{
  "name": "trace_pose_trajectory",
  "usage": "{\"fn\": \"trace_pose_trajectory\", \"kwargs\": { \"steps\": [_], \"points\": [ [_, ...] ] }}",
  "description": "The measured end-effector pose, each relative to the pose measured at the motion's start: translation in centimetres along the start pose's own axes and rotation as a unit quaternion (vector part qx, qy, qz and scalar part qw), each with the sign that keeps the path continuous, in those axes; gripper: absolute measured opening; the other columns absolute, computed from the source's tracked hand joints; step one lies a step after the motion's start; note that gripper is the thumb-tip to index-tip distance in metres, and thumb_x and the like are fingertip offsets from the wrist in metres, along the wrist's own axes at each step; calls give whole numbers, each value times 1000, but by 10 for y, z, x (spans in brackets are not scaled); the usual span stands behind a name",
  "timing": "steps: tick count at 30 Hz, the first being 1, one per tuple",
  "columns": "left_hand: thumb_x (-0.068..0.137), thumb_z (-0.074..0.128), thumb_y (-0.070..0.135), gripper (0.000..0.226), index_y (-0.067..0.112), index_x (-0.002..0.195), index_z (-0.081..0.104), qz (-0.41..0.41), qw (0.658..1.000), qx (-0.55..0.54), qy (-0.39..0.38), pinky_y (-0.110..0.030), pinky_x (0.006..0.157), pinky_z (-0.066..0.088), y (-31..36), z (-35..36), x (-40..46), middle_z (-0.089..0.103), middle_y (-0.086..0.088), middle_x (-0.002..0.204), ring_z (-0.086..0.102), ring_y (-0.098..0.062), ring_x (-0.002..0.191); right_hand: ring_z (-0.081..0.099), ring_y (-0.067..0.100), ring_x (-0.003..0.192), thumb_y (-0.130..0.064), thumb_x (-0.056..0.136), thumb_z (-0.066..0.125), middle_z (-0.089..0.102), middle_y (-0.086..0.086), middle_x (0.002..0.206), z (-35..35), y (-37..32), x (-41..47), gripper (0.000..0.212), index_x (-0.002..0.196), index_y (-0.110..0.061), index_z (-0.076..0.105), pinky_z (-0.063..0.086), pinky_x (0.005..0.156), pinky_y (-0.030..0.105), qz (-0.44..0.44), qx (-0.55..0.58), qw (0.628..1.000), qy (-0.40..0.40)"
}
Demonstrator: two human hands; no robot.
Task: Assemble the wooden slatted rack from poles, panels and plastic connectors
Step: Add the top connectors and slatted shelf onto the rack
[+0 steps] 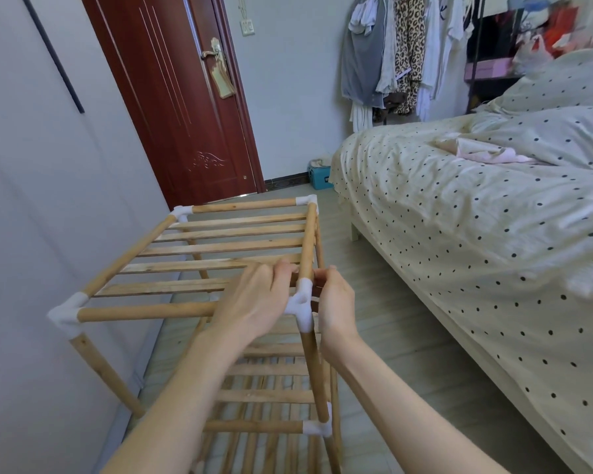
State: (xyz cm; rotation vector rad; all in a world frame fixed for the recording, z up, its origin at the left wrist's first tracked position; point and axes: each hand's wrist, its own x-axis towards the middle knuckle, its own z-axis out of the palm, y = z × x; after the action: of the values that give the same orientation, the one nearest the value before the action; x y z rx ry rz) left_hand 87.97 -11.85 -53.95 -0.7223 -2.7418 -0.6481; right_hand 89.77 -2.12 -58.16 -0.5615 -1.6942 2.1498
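We're at the near-right top corner connector [301, 304] of the rack [199, 268], which stands on the floor between wall and bed [459, 217]. Left hand [254, 302] wraps the front pole [144, 311] and top slatted panel [220, 248] edge to brace; right hand [334, 302] pinches at the connector, likely seating the joint. Other visible corners look seated.

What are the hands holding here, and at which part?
Both hands grip the rack at its near right top corner: the left hand on the front pole beside the white connector, the right hand on that connector's other side.
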Motion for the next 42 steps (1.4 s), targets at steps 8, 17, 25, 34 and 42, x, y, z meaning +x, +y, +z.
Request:
{"fn": "trace_pose_trajectory", "kwargs": {
  "steps": [8,17,25,34,42],
  "points": [
    [92,5,53,68,24,113,63,51,997,55,27,-26,81,39,-72,-31,-14,59,7,115,51,-7,105,54,16,81,-40,98,33,56,1,86,-5,-2,-10,32,85,-26,59,39,68,25,-61,-28,996,-65],
    [94,6,44,66,22,41,38,60,972,188,128,-19,38,17,-59,-16,-27,23,12,35,25,-2,30,44,11,68,-19,96,40,45,-3,73,4,-14,4,19,88,-14,57,34,57,24,30,-13,997,-67],
    [92,-1,41,65,18,43,35,-4,963,236,127,-23,39,15,-32,-2,-28,32,9,38,28,-4,33,65,27,92,-18,94,47,64,14,92,-6,-18,25,29,95,4,66,47,89,32,64,23,992,-111],
    [91,5,42,57,23,123,47,33,987,130,89,-27,91,35,-34,-8,-9,48,6,116,45,-9,106,52,6,90,-32,100,33,59,-12,101,-11,-26,25,30,104,-22,61,38,81,16,-218,-133,967,13],
    [99,19,35,43,20,106,58,-17,994,109,12,-29,71,40,-57,-18,-7,57,0,108,55,-13,91,56,21,101,-42,98,11,67,4,95,7,-32,11,64,93,-15,68,26,108,32,-453,-628,621,-120]
  ]
}}
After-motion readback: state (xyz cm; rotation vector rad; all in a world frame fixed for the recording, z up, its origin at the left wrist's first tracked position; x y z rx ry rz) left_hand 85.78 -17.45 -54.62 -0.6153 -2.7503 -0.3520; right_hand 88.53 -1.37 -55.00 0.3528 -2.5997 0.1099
